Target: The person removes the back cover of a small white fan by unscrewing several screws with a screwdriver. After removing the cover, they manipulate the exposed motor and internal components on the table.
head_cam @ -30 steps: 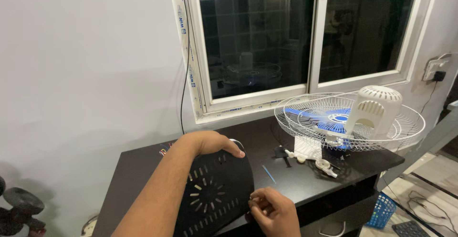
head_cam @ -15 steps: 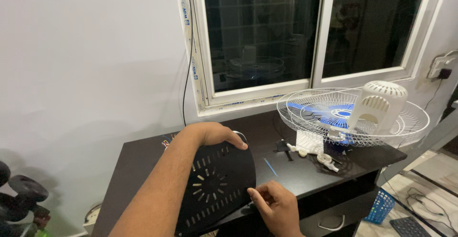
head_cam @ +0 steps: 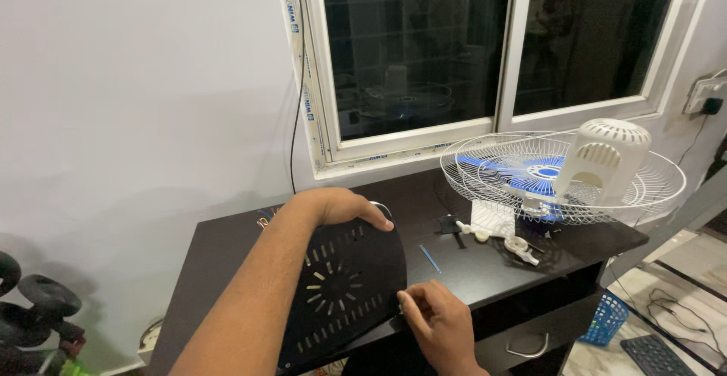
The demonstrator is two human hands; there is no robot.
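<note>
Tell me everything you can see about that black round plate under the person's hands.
The black round plate looks like rigid plastic or metal, a disc with short slots radiating round its centre. It lies tilted on the black table, overhanging the front edge. The left hand rests on its far rim and the right hand touches its near right edge.

Slotted plate (head_cam: 341, 293) on desk (head_cam: 485, 270) left; fan grille (head_cam: 560, 179) right, below window (head_cam: 485, 50)

The far rim of the round black slotted plastic plate (head_cam: 341, 285) is covered by the left hand (head_cam: 341, 205); its lower edge is cut off. The small white plastic parts (head_cam: 519, 246) cannot be identified.
</note>
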